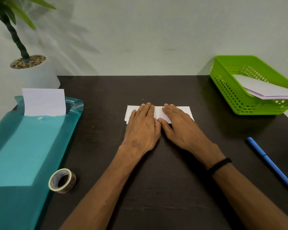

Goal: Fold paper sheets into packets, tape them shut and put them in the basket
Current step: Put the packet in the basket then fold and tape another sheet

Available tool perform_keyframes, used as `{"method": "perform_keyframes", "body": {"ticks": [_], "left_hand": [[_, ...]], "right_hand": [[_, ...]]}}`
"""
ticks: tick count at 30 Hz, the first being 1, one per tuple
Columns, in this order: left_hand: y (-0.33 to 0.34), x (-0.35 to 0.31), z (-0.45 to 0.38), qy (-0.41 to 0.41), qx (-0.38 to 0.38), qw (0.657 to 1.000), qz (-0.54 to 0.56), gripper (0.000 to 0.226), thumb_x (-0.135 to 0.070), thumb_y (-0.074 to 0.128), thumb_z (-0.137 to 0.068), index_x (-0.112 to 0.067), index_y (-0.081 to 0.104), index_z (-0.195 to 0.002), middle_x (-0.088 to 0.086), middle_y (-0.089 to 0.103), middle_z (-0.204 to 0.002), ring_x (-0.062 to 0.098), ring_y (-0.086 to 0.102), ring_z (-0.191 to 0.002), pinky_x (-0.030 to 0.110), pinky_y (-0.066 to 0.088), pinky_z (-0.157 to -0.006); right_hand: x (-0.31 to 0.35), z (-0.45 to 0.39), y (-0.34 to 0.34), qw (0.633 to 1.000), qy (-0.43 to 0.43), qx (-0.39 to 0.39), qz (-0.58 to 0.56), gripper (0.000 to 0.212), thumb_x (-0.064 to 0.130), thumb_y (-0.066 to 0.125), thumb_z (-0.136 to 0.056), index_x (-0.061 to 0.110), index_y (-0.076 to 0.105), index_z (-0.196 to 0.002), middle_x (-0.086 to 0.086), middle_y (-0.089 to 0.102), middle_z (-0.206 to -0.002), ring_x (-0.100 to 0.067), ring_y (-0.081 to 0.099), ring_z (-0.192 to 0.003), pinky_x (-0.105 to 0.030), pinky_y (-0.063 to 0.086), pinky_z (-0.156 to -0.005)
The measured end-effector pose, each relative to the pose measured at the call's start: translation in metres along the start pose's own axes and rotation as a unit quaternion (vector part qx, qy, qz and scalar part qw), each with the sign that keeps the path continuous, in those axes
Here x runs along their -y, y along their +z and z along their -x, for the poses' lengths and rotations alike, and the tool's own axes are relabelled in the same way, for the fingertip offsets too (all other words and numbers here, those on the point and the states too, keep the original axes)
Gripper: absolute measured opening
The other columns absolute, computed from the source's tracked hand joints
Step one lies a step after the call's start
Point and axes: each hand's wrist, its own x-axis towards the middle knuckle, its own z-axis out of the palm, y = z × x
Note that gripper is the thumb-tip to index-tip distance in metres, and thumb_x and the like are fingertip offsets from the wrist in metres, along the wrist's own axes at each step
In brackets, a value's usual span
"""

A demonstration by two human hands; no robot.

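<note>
Both hands are lying flat, fingers straight, on a folded white paper packet point(158, 113) at the middle of the dark desk point(173, 188): the left hand point(142, 125) is pressing its left half and the right hand point(178, 127) its right half, the two thumbs nearly meeting at the packet's near edge. Neither hand is curling round or pinching anything. The right wrist is wearing a black band point(219, 165).

Nearest the viewer, a roll of tape point(62, 180) is lying on the desk toward its near left corner, just beside a teal plastic folder point(23, 146) that is running along the desk's left edge. A blue pen point(271, 165) is lying aslant along the right edge, well apart from the hands.

Farther off, white paper sheets point(43, 102) are sticking out of the folder's far, open end. At the far right corner of the desk, a green perforated basket point(229, 90) is holding folded white packets point(263, 88), which are leaning on its near wall with their edges jutting over its rim.

Beyond the desk's far left corner, a white pot point(38, 75) topped with pebbles is holding a green-leaved plant point(15, 34) in front of a pale wall point(148, 30).
</note>
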Motion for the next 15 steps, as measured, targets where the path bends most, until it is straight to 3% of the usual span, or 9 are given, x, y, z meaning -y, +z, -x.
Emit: {"method": "perform_keyframes", "body": {"ticks": [7, 15], "left_hand": [[-0.002, -0.002, 0.002, -0.081, 0.031, 0.995, -0.042, 0.071, -0.044, 0.019, -0.106, -0.003, 0.006, -0.163, 0.013, 0.003, -0.172, 0.025, 0.0, -0.16, 0.046, 0.002, -0.13], [-0.011, -0.009, 0.012, -0.138, 0.01, 0.99, -0.027, 0.078, -0.049, 0.021, -0.105, 0.002, 0.007, -0.161, 0.02, 0.006, -0.171, 0.031, 0.002, -0.159, 0.051, 0.004, -0.129]], "right_hand": [[0.008, 0.003, -0.002, 0.994, 0.096, -0.021, 0.051, 0.072, 0.053, 0.037, -0.107, 0.005, 0.03, -0.159, -0.012, 0.027, -0.168, -0.024, 0.019, -0.158, -0.036, 0.014, -0.127], [0.016, 0.013, -0.001, 0.984, 0.158, -0.038, 0.069, 0.086, 0.064, 0.024, -0.103, 0.0, 0.017, -0.162, -0.019, 0.016, -0.17, -0.031, 0.012, -0.159, -0.046, 0.01, -0.129]]}}
